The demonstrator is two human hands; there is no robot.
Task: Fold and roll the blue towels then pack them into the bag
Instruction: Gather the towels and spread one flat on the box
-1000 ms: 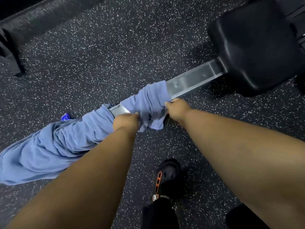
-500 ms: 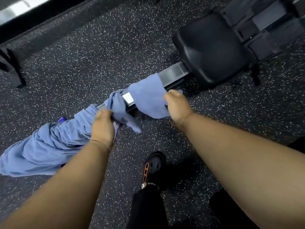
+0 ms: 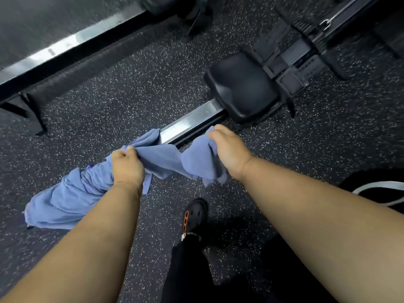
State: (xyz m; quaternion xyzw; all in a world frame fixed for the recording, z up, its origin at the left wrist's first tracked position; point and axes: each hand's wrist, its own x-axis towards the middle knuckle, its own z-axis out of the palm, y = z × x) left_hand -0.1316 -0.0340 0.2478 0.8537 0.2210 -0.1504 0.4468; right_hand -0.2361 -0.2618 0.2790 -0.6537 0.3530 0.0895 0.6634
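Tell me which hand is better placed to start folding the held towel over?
Right, probably. The right hand grips the free end of the blue towel, lifted off the metal rail. The left hand pinches it beside the towel pile, so it can anchor while the right swings across.

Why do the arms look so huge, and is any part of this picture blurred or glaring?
Head view: the wide-angle lens stretches the forearms near the bottom edge; the top left is smeared by motion blur; the metal rail shows bright glare; the blue towel, gripped by the left hand and right hand, stays fairly sharp.
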